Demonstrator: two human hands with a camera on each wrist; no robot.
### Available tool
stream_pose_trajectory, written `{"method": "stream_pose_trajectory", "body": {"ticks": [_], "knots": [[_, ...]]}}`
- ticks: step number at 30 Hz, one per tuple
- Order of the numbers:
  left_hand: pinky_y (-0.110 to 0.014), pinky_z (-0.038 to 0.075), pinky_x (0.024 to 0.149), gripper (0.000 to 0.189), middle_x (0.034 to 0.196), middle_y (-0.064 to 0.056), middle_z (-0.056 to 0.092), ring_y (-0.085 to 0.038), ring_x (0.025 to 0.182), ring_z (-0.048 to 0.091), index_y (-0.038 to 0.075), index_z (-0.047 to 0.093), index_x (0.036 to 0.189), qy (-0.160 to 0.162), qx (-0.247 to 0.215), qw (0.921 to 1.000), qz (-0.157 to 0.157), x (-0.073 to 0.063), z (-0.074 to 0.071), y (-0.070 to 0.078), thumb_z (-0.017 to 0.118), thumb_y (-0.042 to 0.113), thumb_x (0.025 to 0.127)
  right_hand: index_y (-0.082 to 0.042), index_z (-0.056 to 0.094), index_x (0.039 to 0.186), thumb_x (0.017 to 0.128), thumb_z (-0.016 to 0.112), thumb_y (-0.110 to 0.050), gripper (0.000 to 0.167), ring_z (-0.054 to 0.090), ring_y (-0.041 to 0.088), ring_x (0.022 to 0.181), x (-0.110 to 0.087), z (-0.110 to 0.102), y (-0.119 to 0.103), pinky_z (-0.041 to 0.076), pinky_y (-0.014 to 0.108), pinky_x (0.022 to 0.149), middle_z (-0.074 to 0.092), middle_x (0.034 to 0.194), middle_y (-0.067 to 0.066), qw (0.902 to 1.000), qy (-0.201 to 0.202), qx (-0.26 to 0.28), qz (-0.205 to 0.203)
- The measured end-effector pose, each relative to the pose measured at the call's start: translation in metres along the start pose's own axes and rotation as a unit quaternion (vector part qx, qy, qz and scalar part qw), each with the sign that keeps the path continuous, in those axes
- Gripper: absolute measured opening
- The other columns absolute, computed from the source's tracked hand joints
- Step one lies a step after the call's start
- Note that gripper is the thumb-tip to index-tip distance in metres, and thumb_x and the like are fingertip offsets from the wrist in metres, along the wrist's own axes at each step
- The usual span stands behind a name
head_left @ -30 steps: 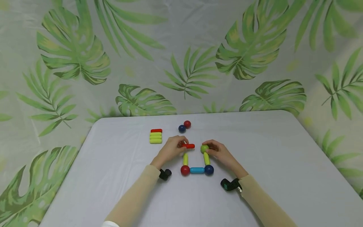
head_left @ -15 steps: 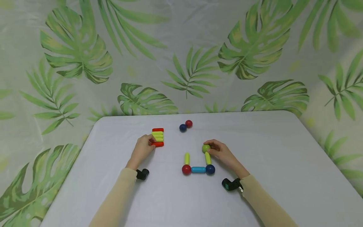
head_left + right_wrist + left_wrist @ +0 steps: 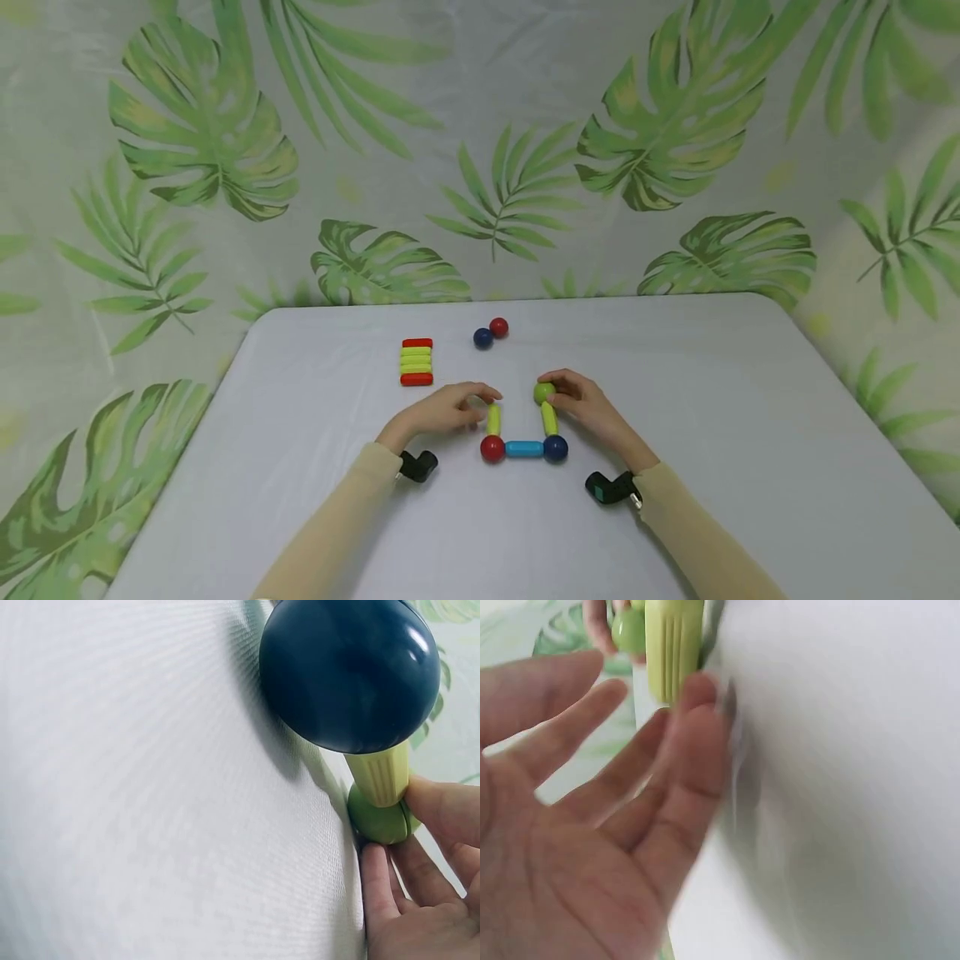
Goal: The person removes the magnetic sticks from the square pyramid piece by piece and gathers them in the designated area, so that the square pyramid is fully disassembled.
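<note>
My left hand (image 3: 442, 408) reaches toward a yellow-green rod (image 3: 493, 419), fingers spread and holding nothing. In the left wrist view, its fingertips come close to that rod (image 3: 673, 652); whether they touch it I cannot tell. My right hand (image 3: 591, 406) holds a green ball (image 3: 542, 392) between thumb and fingers, at the far end of a second yellow-green rod (image 3: 550, 419). The near ends of the two rods meet a red ball (image 3: 492, 449) and a dark blue ball (image 3: 556, 448). Between those balls lies a light blue rod (image 3: 524, 449), making a U shape.
Several rods lie stacked in a row at the left, with yellow-green rods (image 3: 416, 359) between two red rods (image 3: 417, 379). Farther back, a loose dark blue ball (image 3: 483, 338) touches a red ball (image 3: 498, 327). A leaf-print cloth hangs behind the white table (image 3: 675, 358).
My left hand carried a red rod leftward to the row of rods and let it go there. It then came back right to the U shape. My right hand stays at the green ball.
</note>
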State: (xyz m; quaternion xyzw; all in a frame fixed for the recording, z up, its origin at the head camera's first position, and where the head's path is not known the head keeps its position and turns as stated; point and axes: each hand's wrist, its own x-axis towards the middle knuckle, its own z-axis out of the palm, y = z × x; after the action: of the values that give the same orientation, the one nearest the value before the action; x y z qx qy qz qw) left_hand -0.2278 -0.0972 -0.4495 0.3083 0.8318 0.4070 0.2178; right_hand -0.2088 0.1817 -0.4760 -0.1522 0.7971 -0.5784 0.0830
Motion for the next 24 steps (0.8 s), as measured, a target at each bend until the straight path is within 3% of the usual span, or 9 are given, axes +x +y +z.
{"method": "stream_pose_trajectory", "body": {"ticks": [2,4,10,15,19,24], "knots": [[-0.026,0.048,0.075,0.031,0.112,-0.007,0.057,-0.015,0.077,0.058,0.005,0.058,0.126,-0.038,-0.004,0.9993,0.004,0.007,0.007,0.003,0.055,0.007,0.096,0.009,0.052,0.125,0.096,0.053,0.001,0.030,0.047,0.041,0.121,-0.002,0.001,-0.008,0.035,0.052,0.103,0.051,0.128,0.026,0.9999,-0.007,0.008,-0.001],[-0.025,0.047,0.074,0.026,0.105,-0.005,0.058,-0.015,0.072,0.058,0.006,0.061,0.120,-0.040,-0.013,0.9991,-0.003,0.011,0.010,0.005,0.057,0.004,0.094,0.012,0.051,0.124,0.096,0.052,0.003,0.030,0.046,0.043,0.121,-0.004,0.002,-0.017,0.035,0.053,0.102,0.051,0.128,0.028,0.9999,-0.012,0.010,0.002],[-0.027,0.047,0.072,0.013,0.096,-0.001,0.059,-0.017,0.070,0.057,0.006,0.065,0.098,0.015,-0.036,0.9992,-0.006,0.012,0.009,0.007,0.068,0.001,0.086,0.010,0.052,0.124,0.095,0.052,0.002,0.029,0.047,0.041,0.121,-0.007,-0.001,-0.025,0.035,0.052,0.103,0.051,0.128,0.027,0.9998,-0.002,0.006,0.016],[-0.026,0.045,0.067,0.013,0.089,0.000,0.060,-0.016,0.071,0.053,0.009,0.066,0.089,0.055,-0.016,0.9983,0.002,0.007,0.006,0.010,0.075,0.003,0.081,0.005,0.053,0.126,0.097,0.054,-0.003,0.030,0.047,0.038,0.121,-0.003,-0.006,-0.005,0.036,0.050,0.103,0.052,0.129,0.022,1.0000,-0.002,0.000,0.009],[-0.028,0.046,0.068,0.013,0.087,0.002,0.061,-0.016,0.075,0.053,0.012,0.067,0.088,0.080,0.002,0.9968,0.007,0.004,0.005,0.007,0.076,0.007,0.081,0.002,0.054,0.126,0.097,0.055,-0.008,0.031,0.048,0.036,0.121,0.000,-0.007,0.006,0.036,0.049,0.103,0.052,0.129,0.020,1.0000,0.003,-0.002,0.002],[-0.032,0.048,0.083,0.015,0.105,-0.003,0.060,-0.019,0.090,0.059,0.009,0.067,0.097,0.140,-0.046,0.9887,-0.027,-0.012,-0.006,-0.004,0.071,0.002,0.084,0.001,0.055,0.126,0.097,0.056,-0.009,0.031,0.048,0.034,0.121,0.000,-0.005,0.009,0.037,0.046,0.102,0.053,0.129,0.019,1.0000,-0.001,-0.004,0.001]]}}
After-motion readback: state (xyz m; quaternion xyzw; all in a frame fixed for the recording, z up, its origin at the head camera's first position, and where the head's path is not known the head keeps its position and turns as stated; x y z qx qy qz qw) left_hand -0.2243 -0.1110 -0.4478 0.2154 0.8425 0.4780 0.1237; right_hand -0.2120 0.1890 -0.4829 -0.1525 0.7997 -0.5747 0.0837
